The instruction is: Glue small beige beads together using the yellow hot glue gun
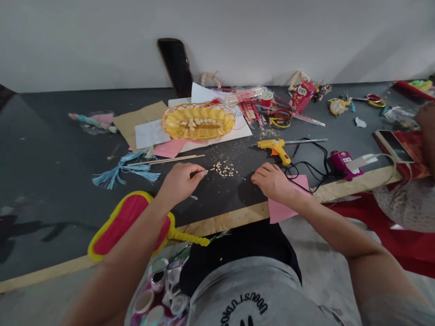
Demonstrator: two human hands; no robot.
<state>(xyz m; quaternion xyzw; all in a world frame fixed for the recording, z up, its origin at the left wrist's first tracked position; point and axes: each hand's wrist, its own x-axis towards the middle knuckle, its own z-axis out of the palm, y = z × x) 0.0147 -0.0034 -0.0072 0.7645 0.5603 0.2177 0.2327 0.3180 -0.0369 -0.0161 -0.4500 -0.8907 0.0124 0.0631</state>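
My left hand (183,179) is closed in a pinch, thumb against forefinger, with a small pale seed-like piece at the fingertips. Just to the right of it lies a loose pile of the same pale seed-like pieces (224,170), with crumbs scattered around. My right hand (272,179) rests on the dark table to the right of the pile, its fingers curled in; nothing shows in them. Under that wrist a pink paper sheet (283,210) hangs over the table edge. Beyond the pile stands a yellow woven basket (199,131) with more pale pieces in it.
A yellow glue gun (274,147) with a black cord lies beyond my right hand. Thin sticks (173,159) and a blue tassel (118,174) are at left. Under my left forearm is a red and yellow paddle shape (118,222). A phone (176,65) leans on the wall. Another person's arm is at far right.
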